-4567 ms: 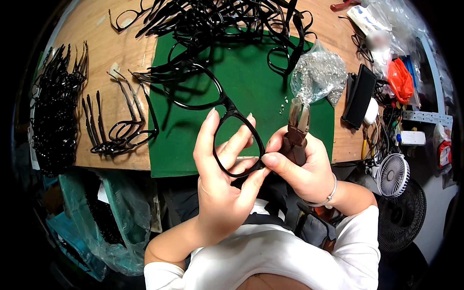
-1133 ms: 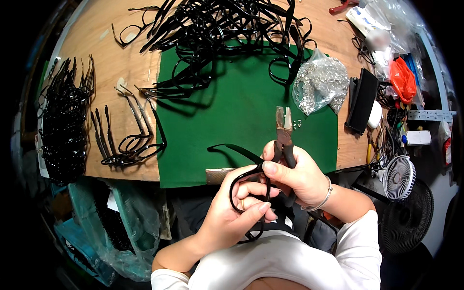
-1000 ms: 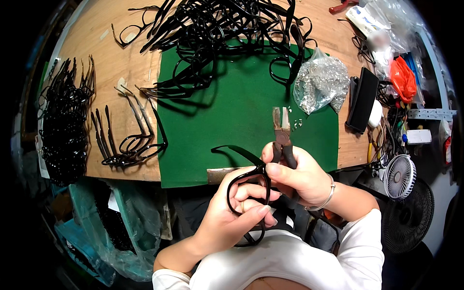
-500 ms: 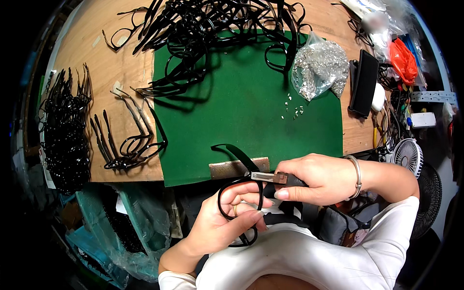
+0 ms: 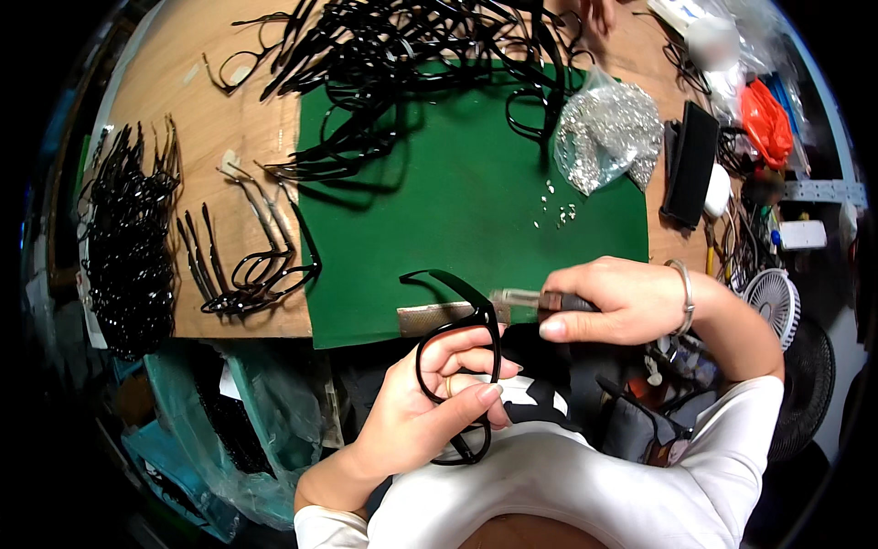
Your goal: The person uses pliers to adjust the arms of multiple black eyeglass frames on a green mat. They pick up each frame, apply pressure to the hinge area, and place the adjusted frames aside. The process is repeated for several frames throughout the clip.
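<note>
Head view. One black eyeglass frame, in the left hand above the lap, at the front edge of the bench; grip closed round the rim, one temple extended over the green mat. One pair of pliers, in the right hand, grip closed about the handles; tips blurred, close by the hinge corner, touching or apart: cannot tell. On the mat: loose small silvery pieces, below one clear plastic bag of the like. Along the far side: heap of black frames.
</note>
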Demonstrator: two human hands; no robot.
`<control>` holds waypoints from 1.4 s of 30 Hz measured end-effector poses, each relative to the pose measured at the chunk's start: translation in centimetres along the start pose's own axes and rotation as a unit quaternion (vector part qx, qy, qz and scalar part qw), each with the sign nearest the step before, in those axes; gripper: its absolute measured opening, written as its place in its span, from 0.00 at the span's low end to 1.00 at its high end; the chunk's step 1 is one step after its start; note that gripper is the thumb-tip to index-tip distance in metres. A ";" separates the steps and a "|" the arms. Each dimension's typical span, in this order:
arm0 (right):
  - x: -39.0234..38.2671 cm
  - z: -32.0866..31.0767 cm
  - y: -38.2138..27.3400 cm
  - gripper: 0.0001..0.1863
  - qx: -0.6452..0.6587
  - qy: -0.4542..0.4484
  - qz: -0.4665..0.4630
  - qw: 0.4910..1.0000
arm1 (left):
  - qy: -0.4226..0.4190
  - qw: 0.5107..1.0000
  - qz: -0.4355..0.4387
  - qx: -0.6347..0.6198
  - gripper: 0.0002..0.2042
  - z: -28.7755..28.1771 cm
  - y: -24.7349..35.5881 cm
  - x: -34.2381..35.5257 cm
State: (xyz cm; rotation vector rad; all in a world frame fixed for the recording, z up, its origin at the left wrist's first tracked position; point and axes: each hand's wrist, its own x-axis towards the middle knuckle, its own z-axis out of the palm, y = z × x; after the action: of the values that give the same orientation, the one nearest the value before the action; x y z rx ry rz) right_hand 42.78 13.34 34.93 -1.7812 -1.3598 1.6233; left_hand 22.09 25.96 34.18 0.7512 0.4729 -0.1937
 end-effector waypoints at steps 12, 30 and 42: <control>3.4 4.2 2.3 0.13 0.018 0.251 0.055 0.966 | 0.238 0.893 0.188 0.334 0.16 -8.2 3.9 0.6; 3.2 4.7 3.1 0.11 0.050 0.331 0.063 0.940 | 0.192 0.658 0.288 0.669 0.35 -15.3 15.3 2.7; 3.9 7.0 5.0 0.08 -0.105 0.445 -0.019 0.889 | 0.378 0.619 0.281 0.628 0.12 -23.8 24.6 16.3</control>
State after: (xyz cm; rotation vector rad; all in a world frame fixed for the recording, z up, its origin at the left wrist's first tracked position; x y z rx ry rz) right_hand 37.83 12.02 26.96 -2.1753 -1.0986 0.4633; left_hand 36.44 60.19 26.37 2.3973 0.8636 0.5087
